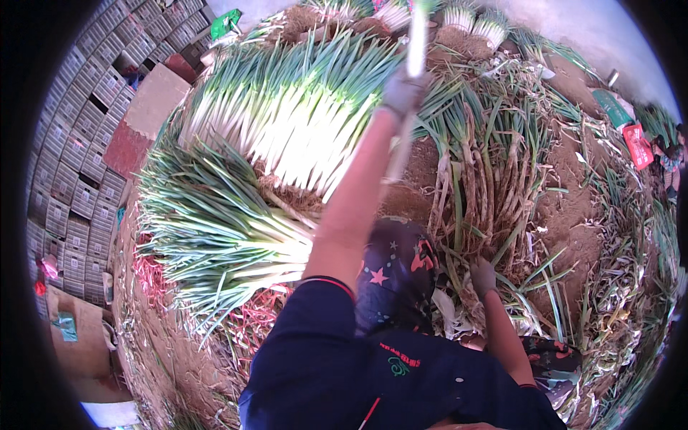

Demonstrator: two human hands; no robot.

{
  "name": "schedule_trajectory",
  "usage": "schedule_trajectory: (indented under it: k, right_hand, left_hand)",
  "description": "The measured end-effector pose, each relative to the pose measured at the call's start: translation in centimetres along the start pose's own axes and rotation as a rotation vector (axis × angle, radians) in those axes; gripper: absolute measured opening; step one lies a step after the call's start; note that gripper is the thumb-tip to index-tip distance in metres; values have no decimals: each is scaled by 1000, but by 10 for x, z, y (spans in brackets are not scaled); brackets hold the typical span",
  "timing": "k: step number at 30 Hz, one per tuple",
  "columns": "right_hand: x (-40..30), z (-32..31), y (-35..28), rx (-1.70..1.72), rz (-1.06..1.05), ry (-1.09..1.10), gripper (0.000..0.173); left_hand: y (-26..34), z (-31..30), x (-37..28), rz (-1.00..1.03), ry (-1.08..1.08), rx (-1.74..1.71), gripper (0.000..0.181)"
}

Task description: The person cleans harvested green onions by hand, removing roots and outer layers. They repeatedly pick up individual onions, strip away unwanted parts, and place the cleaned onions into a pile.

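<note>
My left hand (404,91), in a greyish glove, is stretched out far ahead and grips a peeled green onion stalk (417,45), blurred by motion. Under that arm lies a wide row of peeled green onions (301,123), white stems towards me and green leaves pointing away. Another pile of cleaned green onions (231,236) lies to the left, leaves outward. My right hand (482,277), also gloved, is low at the root end of a heap of unpeeled green onions (489,183) with brown, dirty stems. Its fingers are partly hidden, so its grip is unclear.
Red ties (258,317) lie on the soil near my left side. Stacked blocks (80,199) line the far left, beside a cardboard piece (156,102). Tied onion bundles (473,27) stand at the back. Peeled skins and leaf scraps (613,317) cover the right side.
</note>
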State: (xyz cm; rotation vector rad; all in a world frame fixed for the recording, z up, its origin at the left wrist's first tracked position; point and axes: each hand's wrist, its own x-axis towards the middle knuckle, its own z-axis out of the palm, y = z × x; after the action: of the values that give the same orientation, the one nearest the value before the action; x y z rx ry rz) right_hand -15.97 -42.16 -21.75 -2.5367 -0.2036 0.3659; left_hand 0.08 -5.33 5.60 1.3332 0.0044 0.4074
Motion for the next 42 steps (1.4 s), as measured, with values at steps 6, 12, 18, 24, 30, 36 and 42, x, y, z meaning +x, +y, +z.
schedule_trajectory:
  k: [6, 12, 18, 24, 30, 36, 42]
  right_hand:
    - [-19, 5, 53, -65, 54, -85, 35]
    - [48, -10, 39, 118, 113, 178, 39]
    - [129, 1, 25, -48, 377, 152, 37]
    - [156, 15, 54, 170, 448, 17, 50]
    - [151, -72, 33, 960, 153, -85, 46]
    - [11, -162, -106, 931, -19, 87, 32]
    - [-94, -118, -118, 744, -112, 182, 31]
  left_hand:
    - [68, -226, 82, -101, 523, 1757, 98]
    - [68, -55, 12, 477, 98, 495, 35]
    - [-37, 74, -66, 106, -302, 530, 23]
    - [-74, 86, -46, 42, -373, 742, 26]
    - [-99, 89, -36, -48, -467, 775, 28]
    - [-160, 102, -30, -340, -426, 471, 45]
    - [-184, 115, -19, -813, -268, -458, 42]
